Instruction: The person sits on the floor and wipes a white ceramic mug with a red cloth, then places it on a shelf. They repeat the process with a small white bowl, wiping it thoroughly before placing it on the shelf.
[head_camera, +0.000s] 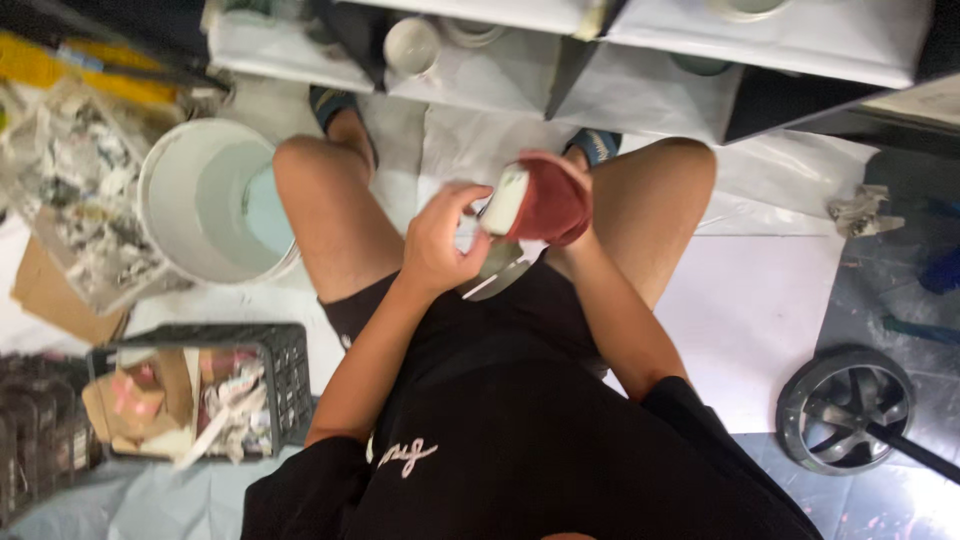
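Your right hand (560, 200), under a dark red cloth (548, 205), cups a small white cup (505, 200) above your lap while your left hand (440, 240) pinches its near rim, wiping; next, I judge, turn it steadily.

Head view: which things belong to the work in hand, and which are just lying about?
In hand:
- white cup
- red cloth, right hand
- left hand

Lying about:
- white bucket
- black crate of scraps
- cup on shelf
- black wheel

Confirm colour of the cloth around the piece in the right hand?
Reddish-brown cloth, seen in the head view.
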